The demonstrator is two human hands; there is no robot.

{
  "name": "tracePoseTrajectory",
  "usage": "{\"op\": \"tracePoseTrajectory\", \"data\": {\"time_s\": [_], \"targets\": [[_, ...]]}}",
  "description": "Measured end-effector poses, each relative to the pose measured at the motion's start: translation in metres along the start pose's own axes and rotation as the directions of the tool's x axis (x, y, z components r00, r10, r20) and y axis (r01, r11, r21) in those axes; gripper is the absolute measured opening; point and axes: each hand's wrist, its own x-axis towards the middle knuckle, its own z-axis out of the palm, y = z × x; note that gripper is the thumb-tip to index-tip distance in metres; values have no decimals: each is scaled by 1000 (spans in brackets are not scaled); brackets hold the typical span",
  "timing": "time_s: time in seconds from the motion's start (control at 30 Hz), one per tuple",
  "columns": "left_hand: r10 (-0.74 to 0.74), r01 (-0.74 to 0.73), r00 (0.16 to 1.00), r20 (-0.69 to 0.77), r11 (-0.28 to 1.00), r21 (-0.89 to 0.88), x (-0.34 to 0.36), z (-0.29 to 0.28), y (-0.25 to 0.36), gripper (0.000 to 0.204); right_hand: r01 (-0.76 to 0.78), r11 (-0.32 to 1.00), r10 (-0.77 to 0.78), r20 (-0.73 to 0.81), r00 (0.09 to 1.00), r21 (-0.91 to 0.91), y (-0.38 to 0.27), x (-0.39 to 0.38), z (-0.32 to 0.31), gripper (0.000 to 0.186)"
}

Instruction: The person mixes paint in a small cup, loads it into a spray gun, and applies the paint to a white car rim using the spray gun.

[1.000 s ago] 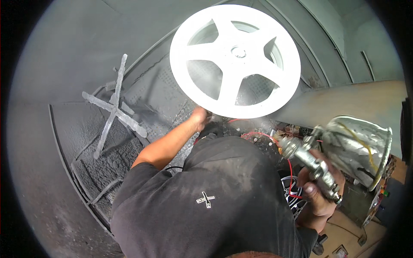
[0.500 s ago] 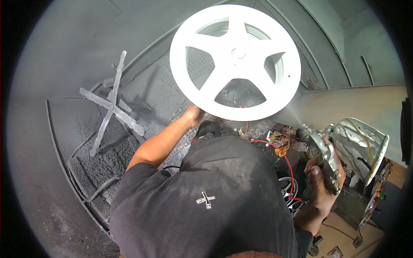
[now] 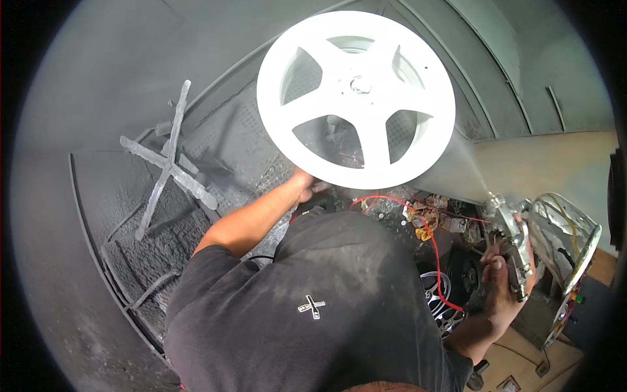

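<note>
A white five-spoke car wheel (image 3: 366,130) faces up at the top middle, with a small dark hole near its right rim. My left hand (image 3: 305,185) is at the wheel's lower left edge; its fingers are partly hidden under the rim and blurred, so their grip does not show. Off to the lower right, my right hand (image 3: 499,277) is closed round a metal spray gun (image 3: 513,245), whose cup (image 3: 565,242) is smeared with paint. A fine mist fans from the nozzle toward the wheel's right edge, with a gap between gun and wheel.
A grey paint-crusted cross-shaped stand (image 3: 171,163) is at the left. A red hose (image 3: 436,261) curves down beside my body. Dry leaves and litter (image 3: 424,219) lie on the floor, and another spoked wheel (image 3: 439,294) sits near my right forearm. Grey walls surround the area.
The wheel has turned counterclockwise, its small hole moving up along the right side. My right hand has moved right and slightly down with the spray gun. My left hand has shifted slightly right and down.
</note>
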Motion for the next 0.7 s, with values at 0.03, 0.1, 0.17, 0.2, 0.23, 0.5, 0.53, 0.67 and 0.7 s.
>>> {"op": "tracePoseTrajectory", "data": {"time_s": [0.03, 0.1, 0.17, 0.2, 0.23, 0.5, 0.53, 0.67, 0.7], "targets": [[-16, 16, 1000, -22, 1000, -10, -11, 16, -5, 43, -29, 1000, 29, -14, 999, 2, 2, -1, -4, 69], [-110, 109, 994, 28, 993, 37, -33, 45, -4, 39, -69, 998, 70, 33, 997, -7, 1, -8, -20, 69], [-114, 76, 981, 160, 972, 221, -15, 30, -40, 40, -38, 997, 27, 180, 983, 61, 5, -11, -22, 70], [-169, 25, 938, 303, 904, 426, -4, 28, -52, 41, -209, 972, 183, 223, 957, 102, 2, -17, -28, 76], [-181, 26, 933, 311, 896, 443, -17, 39, -38, 41, -244, 952, 203, 218, 955, 185, 0, -25, -25, 80], [-499, -441, 667, 554, 335, 833, -34, 30, -11, 59, -60, 997, 60, 3, 998, 47, -7, -17, -19, 71], [-483, -430, 712, 510, 275, 860, -38, 25, -4, 62, -34, 999, 33, -16, 999, -31, -4, -11, -24, 69], [-203, -394, 859, 470, 325, 860, -21, -16, -10, 56, -135, 991, 135, 44, 990, -16, 6, -19, -48, 67], [-202, -394, 859, 470, 325, 860, -16, -22, -11, 56, -194, 981, 190, 110, 976, 23, 8, -24, -52, 68]]}}
